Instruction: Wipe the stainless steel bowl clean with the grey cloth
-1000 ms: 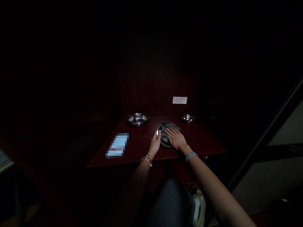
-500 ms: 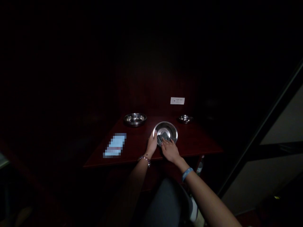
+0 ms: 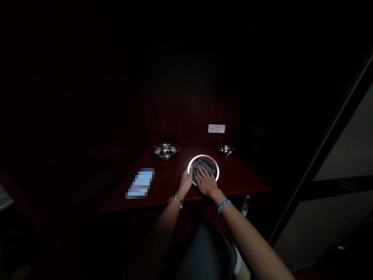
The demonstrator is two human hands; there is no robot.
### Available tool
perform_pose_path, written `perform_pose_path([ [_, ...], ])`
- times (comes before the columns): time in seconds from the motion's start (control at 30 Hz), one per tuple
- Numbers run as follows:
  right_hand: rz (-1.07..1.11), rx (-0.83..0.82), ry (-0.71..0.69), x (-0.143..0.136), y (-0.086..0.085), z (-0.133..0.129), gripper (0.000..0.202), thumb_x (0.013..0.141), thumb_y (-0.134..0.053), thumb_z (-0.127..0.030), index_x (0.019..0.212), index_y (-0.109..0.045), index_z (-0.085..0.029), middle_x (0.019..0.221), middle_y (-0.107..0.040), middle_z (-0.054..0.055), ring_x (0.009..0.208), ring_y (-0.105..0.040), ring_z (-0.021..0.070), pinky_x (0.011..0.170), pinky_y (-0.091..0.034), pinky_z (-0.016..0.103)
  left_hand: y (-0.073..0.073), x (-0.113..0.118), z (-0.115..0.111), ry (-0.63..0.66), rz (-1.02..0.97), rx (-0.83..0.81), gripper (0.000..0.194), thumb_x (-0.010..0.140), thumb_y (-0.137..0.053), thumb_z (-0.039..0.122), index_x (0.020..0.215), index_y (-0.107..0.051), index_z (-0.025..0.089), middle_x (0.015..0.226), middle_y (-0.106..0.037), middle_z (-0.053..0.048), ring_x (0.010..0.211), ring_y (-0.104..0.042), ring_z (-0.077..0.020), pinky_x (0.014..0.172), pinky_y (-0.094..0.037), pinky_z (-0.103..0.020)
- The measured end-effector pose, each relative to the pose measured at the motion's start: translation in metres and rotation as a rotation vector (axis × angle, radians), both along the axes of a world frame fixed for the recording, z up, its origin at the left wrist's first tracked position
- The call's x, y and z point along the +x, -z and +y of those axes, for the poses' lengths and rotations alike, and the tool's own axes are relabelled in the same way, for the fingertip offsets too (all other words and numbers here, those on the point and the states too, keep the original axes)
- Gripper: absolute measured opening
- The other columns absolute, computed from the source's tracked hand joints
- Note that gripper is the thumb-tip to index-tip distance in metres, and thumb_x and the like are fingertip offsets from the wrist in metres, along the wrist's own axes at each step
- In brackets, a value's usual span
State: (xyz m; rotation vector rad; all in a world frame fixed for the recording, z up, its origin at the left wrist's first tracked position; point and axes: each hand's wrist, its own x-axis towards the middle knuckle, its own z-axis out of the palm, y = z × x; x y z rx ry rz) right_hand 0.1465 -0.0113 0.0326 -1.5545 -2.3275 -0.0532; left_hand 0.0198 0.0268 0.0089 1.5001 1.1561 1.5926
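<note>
A shiny steel bowl [image 3: 217, 175] tilts toward me near the front of the dark red table. My left hand [image 3: 185, 182] is closed on its left rim, thumb on the near side and a beaded bracelet at the wrist. Inside the bowl lies a crumpled grey cloth [image 3: 205, 163]. Flat on that cloth rests my right hand [image 3: 207, 182], fingers stretched and spread, pressing it against the bowl's inside. A ring shows on one finger and a blue band on the wrist. The bowl's underside is hidden.
A wide steel dish [image 3: 165, 151] stands at the table's back left, a smaller steel dish [image 3: 226, 151] at the back right. On the left lies a pixelated, light-blue flat object [image 3: 141, 183]. The wall has a white socket plate [image 3: 216, 128]. A bottle [image 3: 245, 208] shows below the table's right edge.
My right hand has flattened, with its fingers spread wider over the cloth. The cloth now covers more of the bowl's inside. The whole view has shifted slightly.
</note>
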Motion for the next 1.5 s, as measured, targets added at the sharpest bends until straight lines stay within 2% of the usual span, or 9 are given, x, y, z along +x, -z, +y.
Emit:
perform_pose_path([
  [0.13, 0.036, 0.07, 0.169, -0.001, 0.007, 0.0, 0.054, 0.106, -0.031, -0.032, 0.158, -0.039, -0.019, 0.167, -0.03, 0.008, 0.155, -0.03, 0.0295, 0.128, -0.015, 0.053, 0.001, 0.001, -0.002, -0.006, 0.015, 0.026, 0.047, 0.102, -0.041, 0.046, 0.124, -0.068, 0.015, 0.124, -0.074, -0.014, 0.117, -0.069, -0.024, 0.109, -0.05, -0.04],
  [0.27, 0.096, 0.173, 0.198, 0.005, 0.018, -0.004, 0.054, 0.107, -0.029, -0.029, 0.157, -0.039, -0.013, 0.165, -0.034, 0.013, 0.153, -0.035, 0.0287, 0.127, -0.017, 0.052, 0.001, 0.004, -0.005, -0.021, 0.047, 0.036, 0.048, 0.101, -0.042, 0.049, 0.123, -0.068, 0.015, 0.123, -0.075, -0.013, 0.117, -0.069, -0.0253, 0.108, -0.051, -0.041],
  [0.47, 0.146, 0.209, 0.07, 0.013, 0.025, -0.005, 0.05, 0.107, -0.03, -0.029, 0.151, -0.05, -0.017, 0.158, -0.047, 0.011, 0.147, -0.044, 0.0241, 0.126, -0.022, 0.049, -0.003, 0.003, -0.008, -0.089, 0.042, 0.008, 0.052, 0.101, -0.041, 0.052, 0.125, -0.068, 0.016, 0.121, -0.075, -0.014, 0.119, -0.068, -0.0272, 0.11, -0.048, -0.043],
  [0.7, 0.178, 0.116, -0.072, 0.016, 0.023, -0.01, 0.047, 0.109, -0.03, -0.039, 0.143, -0.06, -0.025, 0.148, -0.059, 0.005, 0.141, -0.052, 0.0193, 0.126, -0.023, 0.046, -0.002, 0.0, -0.007, -0.118, 0.035, 0.024, 0.049, 0.1, -0.04, 0.048, 0.121, -0.07, 0.015, 0.117, -0.076, -0.013, 0.111, -0.071, -0.0249, 0.107, -0.051, -0.04],
  [0.8, 0.178, 0.099, -0.105, 0.016, 0.022, -0.012, 0.047, 0.11, -0.03, -0.042, 0.141, -0.061, -0.027, 0.147, -0.059, 0.005, 0.141, -0.053, 0.02, 0.125, -0.025, 0.047, -0.003, 0.0, -0.008, -0.104, 0.048, 0.042, 0.05, 0.101, -0.038, 0.049, 0.117, -0.07, 0.015, 0.115, -0.076, -0.013, 0.108, -0.071, -0.0249, 0.105, -0.052, -0.04],
  [1.03, 0.148, 0.096, -0.111, 0.016, 0.018, -0.015, 0.048, 0.11, -0.028, -0.041, 0.142, -0.06, -0.028, 0.146, -0.06, 0.004, 0.141, -0.052, 0.0204, 0.124, -0.028, 0.048, -0.002, 0.0, -0.004, -0.11, 0.02, 0.045, 0.05, 0.101, -0.039, 0.05, 0.12, -0.069, 0.016, 0.122, -0.075, -0.013, 0.115, -0.069, -0.0252, 0.11, -0.049, -0.041],
  [1.23, 0.118, 0.054, -0.107, 0.015, 0.016, -0.017, 0.052, 0.11, -0.022, -0.039, 0.148, -0.054, -0.024, 0.155, -0.051, 0.004, 0.148, -0.044, 0.0209, 0.126, -0.024, 0.048, -0.001, 0.0, -0.004, -0.095, 0.019, 0.018, 0.051, 0.102, -0.038, 0.051, 0.122, -0.068, 0.016, 0.123, -0.074, -0.013, 0.119, -0.068, -0.0259, 0.111, -0.048, -0.041],
  [1.37, 0.099, -0.009, -0.081, 0.015, 0.012, -0.009, 0.055, 0.11, -0.017, -0.04, 0.151, -0.051, -0.023, 0.159, -0.046, 0.004, 0.15, -0.04, 0.0217, 0.126, -0.024, 0.049, -0.002, 0.0, -0.005, -0.093, 0.022, 0.012, 0.05, 0.101, -0.039, 0.05, 0.124, -0.068, 0.016, 0.127, -0.073, -0.014, 0.121, -0.067, -0.027, 0.113, -0.047, -0.042],
  [1.5, 0.044, 0.01, -0.042, 0.019, 0.003, 0.004, 0.055, 0.11, -0.018, -0.04, 0.153, -0.048, -0.024, 0.161, -0.043, 0.004, 0.152, -0.037, 0.0246, 0.125, -0.027, 0.05, 0.001, 0.0, -0.003, -0.059, 0.021, 0.014, 0.051, 0.101, -0.04, 0.05, 0.123, -0.068, 0.015, 0.125, -0.074, -0.014, 0.117, -0.069, -0.0273, 0.11, -0.049, -0.043],
])
